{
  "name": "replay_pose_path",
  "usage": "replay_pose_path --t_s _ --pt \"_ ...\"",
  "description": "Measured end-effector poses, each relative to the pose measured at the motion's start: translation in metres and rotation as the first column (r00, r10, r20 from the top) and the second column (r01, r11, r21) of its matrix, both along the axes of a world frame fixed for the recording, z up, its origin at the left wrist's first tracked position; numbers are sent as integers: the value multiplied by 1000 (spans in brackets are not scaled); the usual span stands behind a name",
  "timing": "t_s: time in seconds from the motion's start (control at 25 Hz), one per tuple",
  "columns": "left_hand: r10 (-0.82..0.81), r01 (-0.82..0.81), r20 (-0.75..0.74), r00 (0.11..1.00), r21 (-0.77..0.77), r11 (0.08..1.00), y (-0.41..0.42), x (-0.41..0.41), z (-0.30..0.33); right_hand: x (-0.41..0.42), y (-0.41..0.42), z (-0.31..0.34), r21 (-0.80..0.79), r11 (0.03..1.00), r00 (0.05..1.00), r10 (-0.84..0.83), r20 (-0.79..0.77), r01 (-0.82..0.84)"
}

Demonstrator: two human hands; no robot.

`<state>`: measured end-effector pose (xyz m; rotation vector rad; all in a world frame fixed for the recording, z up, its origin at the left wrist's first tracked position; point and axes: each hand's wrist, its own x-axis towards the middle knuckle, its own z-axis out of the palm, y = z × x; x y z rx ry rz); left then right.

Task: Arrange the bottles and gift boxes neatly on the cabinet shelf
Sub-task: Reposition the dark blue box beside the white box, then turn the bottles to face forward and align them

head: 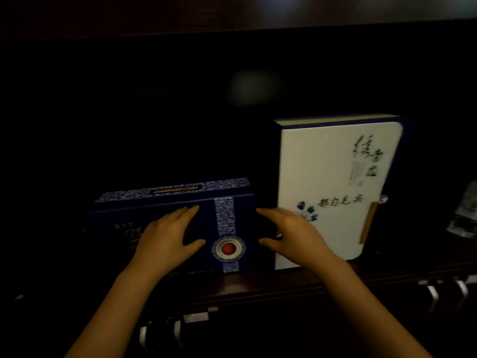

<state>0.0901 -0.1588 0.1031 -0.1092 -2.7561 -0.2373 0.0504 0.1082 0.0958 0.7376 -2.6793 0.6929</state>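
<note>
A dark blue gift box (113, 220) with a patterned band and a red round seal stands low on the cabinet shelf (258, 282), left of centre. My left hand (165, 239) lies on its front with straight, spread fingers. A taller white gift box (335, 177) with black calligraphy and blue trim stands upright beside it on the right. My right hand (291, 233) is open in front of the white box's lower left corner, fingers pointing at the blue box; whether it touches either box is unclear.
A clear plastic-wrapped object (464, 213) sits at the far right of the shelf. Metal drawer handles (438, 293) show below the shelf's front edge, with more handles (160, 332) lower left. The shelf's back and left side are dark.
</note>
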Motion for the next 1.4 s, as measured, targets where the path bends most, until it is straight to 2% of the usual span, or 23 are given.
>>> replay_pose_path --t_s 0.16,0.36,0.48,0.68,0.96,1.16,1.4 --pt "-202 181 142 969 147 973 113 28 -18 50 107 -14 80 995 995 -71 70 65" --pt "-349 278 216 912 300 912 264 55 -51 122 266 -30 113 959 956 -271 113 259" --pt "-439 359 226 870 321 877 350 67 -50 151 346 -27 58 931 927 -364 92 360" --pt "-512 433 227 829 319 843 448 65 -52 163 437 -39 15 886 883 -463 78 464" --pt "-554 475 195 809 337 812 552 -23 -50 93 531 -37 -55 841 842 -538 27 539" --pt "-530 445 118 840 410 796 627 -115 -14 1 597 2 -47 839 839 -543 -3 543" --pt "-396 340 86 914 368 865 676 -189 10 -97 650 19 -75 883 883 -468 -49 464"
